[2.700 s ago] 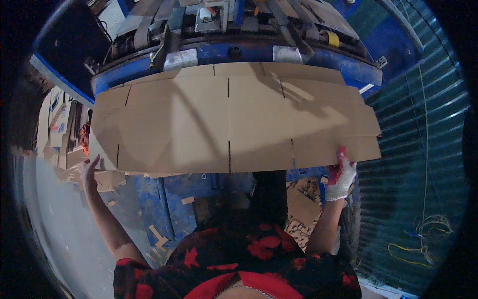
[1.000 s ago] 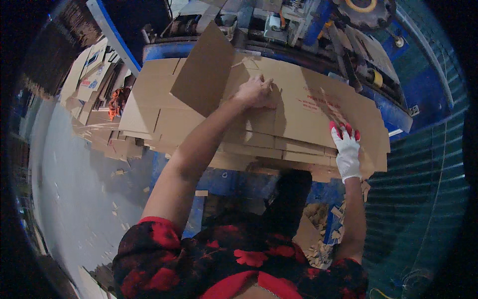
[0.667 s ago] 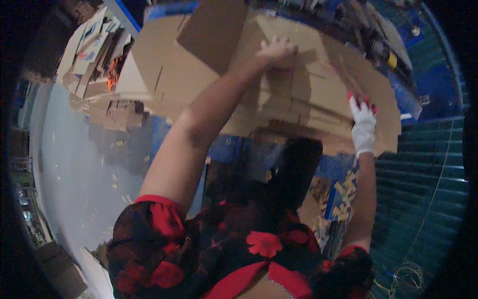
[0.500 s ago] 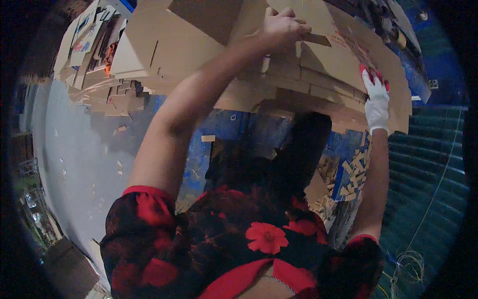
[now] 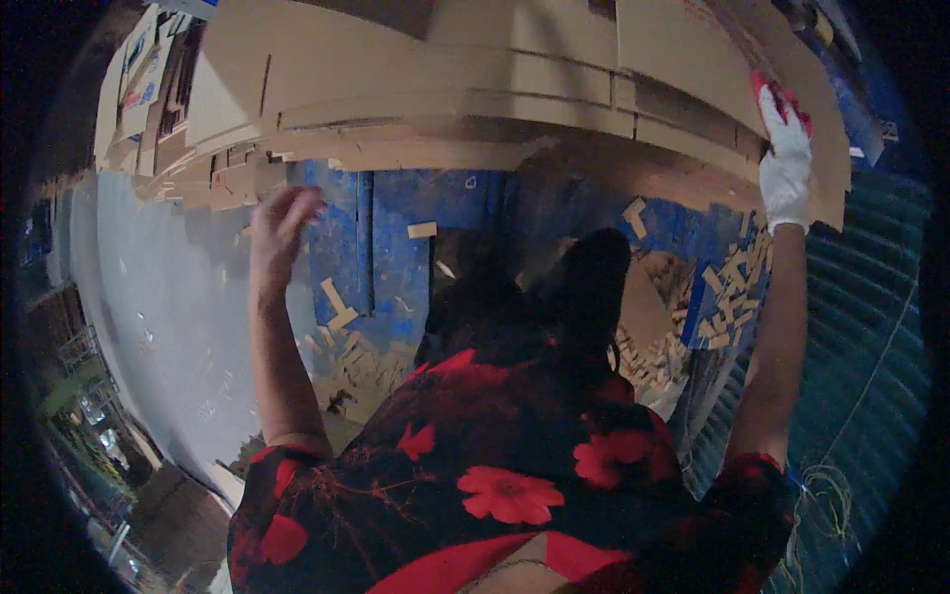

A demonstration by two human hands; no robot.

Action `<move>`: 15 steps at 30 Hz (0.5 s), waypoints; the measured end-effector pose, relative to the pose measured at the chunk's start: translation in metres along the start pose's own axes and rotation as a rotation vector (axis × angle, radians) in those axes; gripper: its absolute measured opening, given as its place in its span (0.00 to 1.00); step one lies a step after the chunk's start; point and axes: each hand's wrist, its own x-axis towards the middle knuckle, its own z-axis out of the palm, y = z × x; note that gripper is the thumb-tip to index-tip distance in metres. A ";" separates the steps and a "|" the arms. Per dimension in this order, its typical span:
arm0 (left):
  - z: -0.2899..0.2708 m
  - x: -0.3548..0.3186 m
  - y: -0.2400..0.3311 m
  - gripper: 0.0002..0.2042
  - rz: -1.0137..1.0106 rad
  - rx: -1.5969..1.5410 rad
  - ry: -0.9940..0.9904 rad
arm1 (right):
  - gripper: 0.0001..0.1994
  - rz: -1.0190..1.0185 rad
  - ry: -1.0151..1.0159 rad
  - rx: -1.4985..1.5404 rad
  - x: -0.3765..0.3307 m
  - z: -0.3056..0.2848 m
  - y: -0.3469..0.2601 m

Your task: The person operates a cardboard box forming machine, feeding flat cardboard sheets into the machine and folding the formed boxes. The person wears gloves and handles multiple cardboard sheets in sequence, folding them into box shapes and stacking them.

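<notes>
My left hand is bare and hangs off the near edge of the cardboard, above the floor to the left. Its fingers are loosely bent, somewhat blurred and apart, with nothing visible in them. Under a white glove with red fingertips, my right hand lies stretched out on the right end of the stacked flat cardboard sheets. These brown sheets have slots and fold lines, and they spread across the top of the view. Below my left hand, a small cardboard strip is beside the blue surface.
Cardboard scraps are heaped at lower left, with another scrap pile under my right arm. More cardboard pieces stand at far left. Grey floor stretches along the left, and a dark green ribbed shutter stands at right.
My left hand has come back and down to the left from the sheets, and the cardboard strip it held is no longer in it. My gloved right hand stays on the sheets.
</notes>
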 end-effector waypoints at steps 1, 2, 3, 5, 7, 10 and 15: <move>-0.003 0.007 -0.004 0.18 -0.068 0.018 0.188 | 0.39 0.003 0.008 0.002 0.000 0.000 0.001; -0.003 0.014 -0.006 0.19 0.081 -0.051 0.255 | 0.39 0.007 0.016 0.005 -0.001 0.001 0.002; -0.002 0.023 -0.006 0.19 0.162 -0.101 0.372 | 0.40 -0.043 0.041 0.000 -0.001 0.000 0.002; 0.004 0.042 -0.001 0.20 0.236 -0.213 0.503 | 0.40 -0.053 0.034 0.012 0.001 0.000 0.003; 0.011 0.056 0.009 0.22 0.251 -0.328 0.529 | 0.39 -0.026 0.028 0.053 0.000 0.000 0.002; 0.011 0.057 0.024 0.26 0.154 -0.141 0.525 | 0.36 -0.098 0.049 0.034 0.001 0.001 0.004; 0.008 0.065 0.023 0.22 0.133 -0.417 0.661 | 0.36 -0.039 0.067 0.099 -0.003 -0.001 -0.001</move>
